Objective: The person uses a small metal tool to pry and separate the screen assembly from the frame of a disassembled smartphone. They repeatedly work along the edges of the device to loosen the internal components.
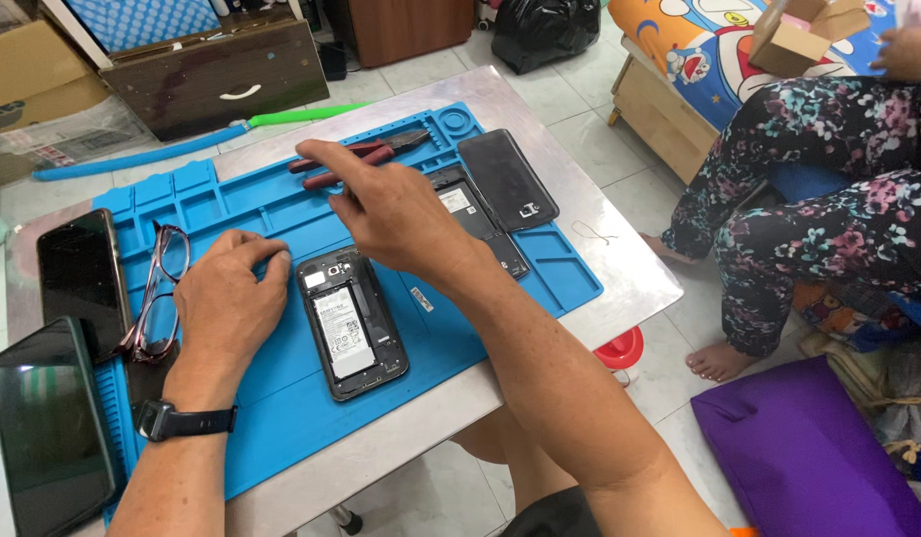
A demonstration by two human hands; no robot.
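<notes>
Head view. Left hand (227, 303) flat and loosely spread on blue mat (281, 199), fingertips touching opened phone (351, 323) at its right, apparently steadying it. Right hand (391, 209) empty, fingers curled, hovering just above phone, near pliers (356, 159) beyond. Glasses (157, 288) left of left hand.
</notes>
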